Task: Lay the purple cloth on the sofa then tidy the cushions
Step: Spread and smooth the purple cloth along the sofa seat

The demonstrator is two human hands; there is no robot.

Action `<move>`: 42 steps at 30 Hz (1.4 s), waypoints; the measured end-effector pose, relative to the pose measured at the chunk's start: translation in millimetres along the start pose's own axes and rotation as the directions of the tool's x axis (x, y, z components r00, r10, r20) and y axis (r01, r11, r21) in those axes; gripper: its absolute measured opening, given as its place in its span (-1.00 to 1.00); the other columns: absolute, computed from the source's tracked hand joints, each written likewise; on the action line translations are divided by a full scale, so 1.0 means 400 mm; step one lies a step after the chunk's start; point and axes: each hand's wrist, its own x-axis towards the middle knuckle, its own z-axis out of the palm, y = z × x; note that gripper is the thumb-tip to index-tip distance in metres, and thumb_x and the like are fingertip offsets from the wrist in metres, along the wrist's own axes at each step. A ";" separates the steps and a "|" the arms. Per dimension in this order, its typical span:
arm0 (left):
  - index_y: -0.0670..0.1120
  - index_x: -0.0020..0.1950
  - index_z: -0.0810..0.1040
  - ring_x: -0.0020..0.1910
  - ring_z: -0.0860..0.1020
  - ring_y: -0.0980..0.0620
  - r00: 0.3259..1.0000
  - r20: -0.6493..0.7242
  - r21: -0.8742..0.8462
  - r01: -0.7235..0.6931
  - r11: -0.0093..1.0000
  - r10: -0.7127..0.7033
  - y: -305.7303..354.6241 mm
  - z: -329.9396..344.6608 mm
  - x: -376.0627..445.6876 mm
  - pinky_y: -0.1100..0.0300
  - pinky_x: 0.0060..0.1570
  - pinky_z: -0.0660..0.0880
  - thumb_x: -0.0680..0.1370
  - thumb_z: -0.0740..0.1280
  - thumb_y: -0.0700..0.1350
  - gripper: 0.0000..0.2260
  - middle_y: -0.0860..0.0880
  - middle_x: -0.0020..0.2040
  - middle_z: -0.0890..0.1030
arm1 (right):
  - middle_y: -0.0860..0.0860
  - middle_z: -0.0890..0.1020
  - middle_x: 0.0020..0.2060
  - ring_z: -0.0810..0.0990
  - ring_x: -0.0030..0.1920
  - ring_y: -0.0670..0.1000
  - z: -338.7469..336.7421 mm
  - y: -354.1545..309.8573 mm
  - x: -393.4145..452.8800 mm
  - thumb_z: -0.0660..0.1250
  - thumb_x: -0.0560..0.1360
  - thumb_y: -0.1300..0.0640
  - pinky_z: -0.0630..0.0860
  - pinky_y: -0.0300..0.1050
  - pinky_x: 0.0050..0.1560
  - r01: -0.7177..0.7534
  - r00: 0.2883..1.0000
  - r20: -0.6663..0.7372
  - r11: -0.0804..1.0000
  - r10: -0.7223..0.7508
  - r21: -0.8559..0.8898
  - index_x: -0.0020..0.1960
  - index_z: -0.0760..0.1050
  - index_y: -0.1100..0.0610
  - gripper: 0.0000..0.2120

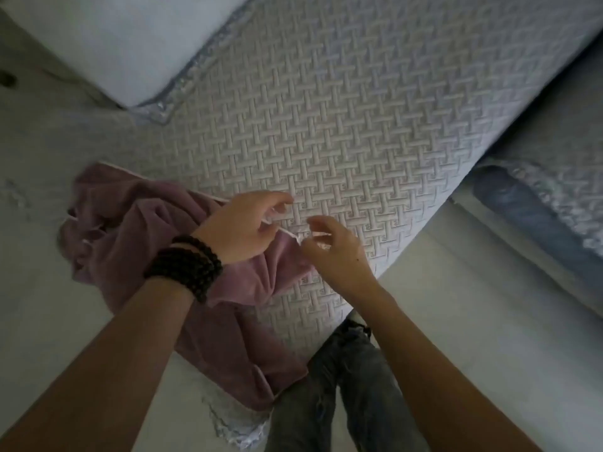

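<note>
The purple cloth lies crumpled on the sofa seat's left part and hangs over the front edge. The sofa seat wears a pale quilted cover with a woven pattern. My left hand, with a dark bead bracelet on its wrist, pinches the cloth's white-trimmed edge. My right hand pinches the same trimmed edge at a corner, just to the right of the left hand. A white cushion sits at the top left of the seat.
My legs in grey jeans stand against the sofa's front edge on a pale floor. To the right, another quilted seat section carries a blue fabric item. A lace trim hangs below the purple cloth.
</note>
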 end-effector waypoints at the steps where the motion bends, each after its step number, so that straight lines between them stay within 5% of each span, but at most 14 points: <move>1: 0.02 0.37 0.43 0.25 0.51 0.13 0.999 0.017 0.060 0.030 0.998 -0.031 -0.036 0.040 0.027 0.34 0.17 0.41 0.55 0.25 -0.22 -0.61 0.06 0.26 0.55 | -0.06 0.55 0.26 0.55 0.19 -0.06 0.031 0.033 0.033 0.35 0.50 0.03 0.53 -0.11 0.16 -0.024 1.000 -0.004 1.000 0.024 -0.013 0.35 0.46 0.03 -0.58; 4: -0.04 0.38 0.43 0.39 0.37 0.00 0.990 0.047 0.226 0.120 0.967 -0.134 -0.154 0.159 0.095 0.13 0.37 0.32 0.53 0.23 -0.33 -0.56 -0.03 0.38 0.45 | 0.06 0.50 0.28 0.49 0.19 0.00 0.105 0.124 0.115 0.34 0.49 0.19 0.42 -0.25 -0.01 -0.096 0.995 -0.014 0.992 0.096 -0.084 0.38 0.42 0.10 -0.54; 7: -0.04 0.38 0.42 0.39 0.30 -0.10 0.990 0.022 0.323 0.123 0.938 -0.137 -0.246 0.235 0.135 -0.01 0.34 0.37 0.48 0.27 -0.38 -0.50 -0.06 0.39 0.40 | 0.14 0.54 0.14 0.50 0.01 0.02 0.163 0.202 0.171 0.28 0.45 0.31 0.38 -0.30 -0.22 -0.128 0.992 -0.023 0.981 0.126 -0.143 0.26 0.46 0.18 -0.62; 12: -0.03 0.08 0.54 0.16 0.46 -0.09 0.977 0.023 0.352 0.191 0.916 -0.212 -0.302 0.248 0.169 -0.11 0.13 0.48 0.54 0.29 -0.19 -0.85 -0.04 0.10 0.52 | 0.06 0.54 -0.29 0.53 -0.37 0.01 0.189 0.229 0.190 0.28 0.51 0.31 0.45 -0.20 -0.48 -0.171 0.985 -0.038 0.962 0.167 -0.212 -0.13 0.51 0.17 -0.91; 16: -0.10 -0.09 0.48 -0.06 0.50 -0.11 0.981 -0.033 0.273 0.191 0.943 -0.189 -0.253 0.180 0.190 -0.01 -0.05 0.44 0.57 0.27 -0.10 -0.90 -0.07 -0.11 0.53 | 0.06 0.47 -0.36 0.45 -0.42 0.04 0.110 0.160 0.171 0.17 0.56 0.35 0.44 -0.08 -0.47 -0.104 0.992 -0.091 0.978 0.088 -0.180 -0.08 0.45 0.26 -0.90; 22: -0.13 -0.16 0.47 -0.20 0.40 -0.02 0.953 -0.300 0.244 0.053 0.968 0.024 -0.002 -0.045 0.260 0.09 -0.19 0.32 0.54 0.32 0.03 -0.77 -0.05 -0.20 0.42 | 0.02 0.43 -0.43 0.36 -0.50 -0.04 -0.124 -0.070 0.138 0.15 0.60 0.29 0.30 -0.18 -0.52 0.000 0.966 -0.252 0.968 -0.065 -0.249 -0.11 0.39 0.23 -0.88; 27: -0.16 -0.12 0.53 -0.14 0.42 -0.06 0.905 -0.388 0.264 -0.073 0.962 0.175 0.266 -0.229 0.333 0.15 -0.14 0.27 0.53 0.35 0.06 -0.72 -0.05 -0.18 0.41 | 0.02 0.42 -0.43 0.35 -0.48 -0.04 -0.356 -0.267 0.083 0.16 0.65 0.17 0.30 -0.15 -0.47 0.015 0.903 -0.411 0.964 -0.127 -0.265 -0.23 0.37 0.19 -0.73; 36: -0.14 -0.18 0.54 -0.11 0.47 -0.11 0.763 -0.488 0.448 -0.196 0.872 0.423 0.692 -0.415 0.530 0.28 -0.21 0.08 0.48 0.40 0.12 -0.68 -0.09 -0.20 0.49 | 0.15 0.51 -0.35 0.46 -0.38 0.15 -0.738 -0.467 0.056 0.21 0.62 0.18 0.55 0.13 -0.32 0.111 0.752 -0.609 0.958 -0.254 -0.263 -0.23 0.40 0.24 -0.73; 42: -0.14 -0.18 0.55 -0.13 0.49 -0.12 0.752 -0.480 0.465 -0.218 0.858 0.451 0.907 -0.465 0.748 0.09 -0.13 0.33 0.48 0.37 0.17 -0.65 -0.10 -0.19 0.51 | 0.10 0.48 -0.36 0.45 -0.34 0.11 -1.032 -0.538 0.151 0.24 0.61 0.15 0.46 0.04 -0.31 0.116 0.714 -0.649 0.959 -0.261 -0.258 -0.28 0.37 0.18 -0.71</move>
